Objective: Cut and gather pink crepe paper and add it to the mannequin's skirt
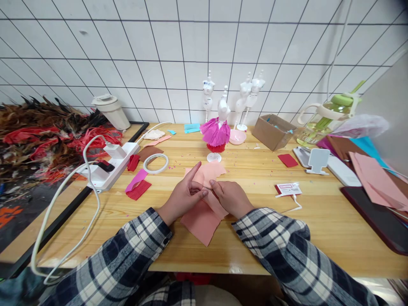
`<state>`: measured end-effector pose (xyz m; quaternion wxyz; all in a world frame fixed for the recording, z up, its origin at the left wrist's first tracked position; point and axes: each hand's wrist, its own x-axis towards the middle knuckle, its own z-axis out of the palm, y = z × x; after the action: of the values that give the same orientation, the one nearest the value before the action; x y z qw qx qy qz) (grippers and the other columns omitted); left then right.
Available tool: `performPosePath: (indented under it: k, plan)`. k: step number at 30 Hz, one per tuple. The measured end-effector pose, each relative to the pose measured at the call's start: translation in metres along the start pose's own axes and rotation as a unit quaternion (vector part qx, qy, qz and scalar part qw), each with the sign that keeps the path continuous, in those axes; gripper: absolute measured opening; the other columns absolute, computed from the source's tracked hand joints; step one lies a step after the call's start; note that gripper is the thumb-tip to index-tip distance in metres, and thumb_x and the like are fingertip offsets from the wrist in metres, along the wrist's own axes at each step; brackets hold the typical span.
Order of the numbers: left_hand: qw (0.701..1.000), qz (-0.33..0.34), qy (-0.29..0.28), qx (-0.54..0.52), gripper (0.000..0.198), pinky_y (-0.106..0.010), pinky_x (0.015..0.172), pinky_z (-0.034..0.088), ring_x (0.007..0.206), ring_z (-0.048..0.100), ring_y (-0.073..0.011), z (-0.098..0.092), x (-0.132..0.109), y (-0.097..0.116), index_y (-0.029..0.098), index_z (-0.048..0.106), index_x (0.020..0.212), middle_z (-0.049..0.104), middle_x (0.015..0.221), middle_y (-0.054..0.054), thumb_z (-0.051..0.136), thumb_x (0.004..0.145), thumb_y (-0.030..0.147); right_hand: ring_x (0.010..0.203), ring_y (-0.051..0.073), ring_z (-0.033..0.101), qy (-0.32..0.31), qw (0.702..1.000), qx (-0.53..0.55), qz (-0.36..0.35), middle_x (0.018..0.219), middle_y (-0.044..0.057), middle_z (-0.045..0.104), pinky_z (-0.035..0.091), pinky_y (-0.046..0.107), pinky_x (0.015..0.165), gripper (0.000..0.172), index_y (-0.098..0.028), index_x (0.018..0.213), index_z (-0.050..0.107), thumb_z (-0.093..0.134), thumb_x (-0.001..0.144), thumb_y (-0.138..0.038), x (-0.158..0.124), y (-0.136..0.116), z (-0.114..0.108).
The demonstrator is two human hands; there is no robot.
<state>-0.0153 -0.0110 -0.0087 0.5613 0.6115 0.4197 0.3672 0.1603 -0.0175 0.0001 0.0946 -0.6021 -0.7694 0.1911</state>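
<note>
Pink crepe paper (pixel 204 223) lies on the table under and between my hands, with a lighter pink piece (pixel 215 169) just beyond. My left hand (pixel 187 195) is over the paper's left side, index finger stretched out and thumb pointing right. A thin, dark, stick-like object (pixel 206 188) runs between the hands. My right hand (pixel 230 196) is closed in a pinch on its right end. Past the hands stands a small white mannequin (pixel 223 111) on a round base, wearing a magenta ruffled skirt (pixel 215 132) with red below it.
Left: power strip (pixel 119 163) with looping white cables, tape roll (pixel 156 163), paper scraps (pixel 138 190), cup (pixel 111 111), feathers (pixel 47 136). Back: more mannequins (pixel 208 95), pink dish (pixel 237 136), cardboard box (pixel 273 131). Right: tag (pixel 288 189), phone stand (pixel 318 160), bottle (pixel 328 117), stacked paper (pixel 379 178).
</note>
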Motion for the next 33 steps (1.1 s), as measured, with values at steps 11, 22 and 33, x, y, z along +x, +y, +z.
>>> performPosePath:
  k: [11,22,33]
  plan:
    - [0.998,-0.005,0.052,-0.023,0.098,-0.020,0.058,0.043,0.063,0.060,-0.0110,-0.003,0.003,0.001,0.019,0.014,0.153,0.068,0.075,0.001,0.072,0.074,0.030,0.072,0.016,0.057,0.049,0.972,0.230,-0.003,0.078,0.005,0.068,0.036,0.026,0.064,0.062,-0.017,0.082,0.067,0.018,0.100,-0.050,0.001,0.005,0.004]
    - [0.985,0.066,0.103,-0.121,0.100,-0.025,0.070,0.048,0.079,0.066,-0.0171,-0.008,-0.001,0.010,0.022,0.019,0.150,0.070,0.091,-0.005,0.077,0.071,0.040,0.065,0.013,0.051,0.039,0.881,0.463,-0.088,0.071,-0.002,0.057,0.040,0.024,0.061,0.024,-0.019,0.082,0.056,0.064,0.077,-0.041,-0.004,-0.001,0.007]
    - [0.992,-0.001,-0.084,-0.090,0.057,-0.035,0.083,0.048,0.094,0.064,-0.0262,-0.014,0.004,0.001,0.014,0.067,0.108,0.070,0.100,-0.010,0.076,0.067,0.053,0.053,0.008,0.036,0.109,0.841,0.526,-0.071,0.060,-0.007,0.039,0.030,0.021,0.050,0.028,-0.022,0.074,0.043,0.063,0.074,-0.042,-0.008,-0.005,-0.003]
